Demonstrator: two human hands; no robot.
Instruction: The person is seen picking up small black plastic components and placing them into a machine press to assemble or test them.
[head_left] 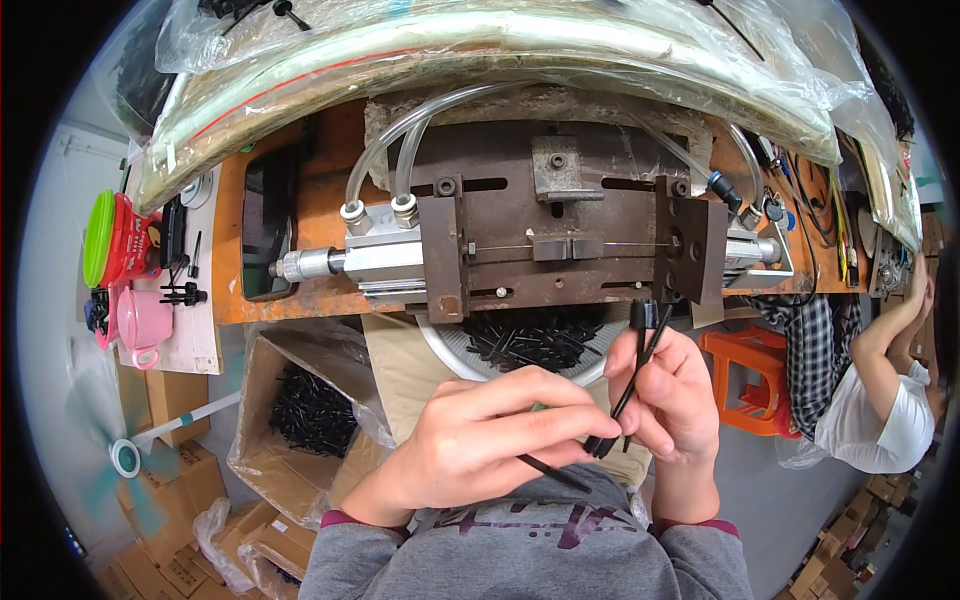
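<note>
My right hand (pixel 678 395) is closed around thin black plastic rods (pixel 640 375), which stand up between thumb and fingers. One of them has a thicker cylindrical end (pixel 643 316). My left hand (pixel 495 435) reaches across from the left, its fingertips pinched at the lower ends of these rods. Another black rod (pixel 556 473) juts out below the left fingers, so that hand holds it too. Just beyond both hands is a white basket (pixel 447 347) with many short black rods (pixel 540 338) in it. A brown metal fixture (pixel 600 210) with a small clamping block (pixel 566 247) stands behind.
Silver cylinders (pixel 385 262) with clear hoses flank the fixture on the orange bench (pixel 232 290). A carton (pixel 290 345) of black rods sits at left, near a fan (pixel 125 457) and a pink cup (pixel 143 318). At right are an orange stool (pixel 745 375) and another person (pixel 880 410).
</note>
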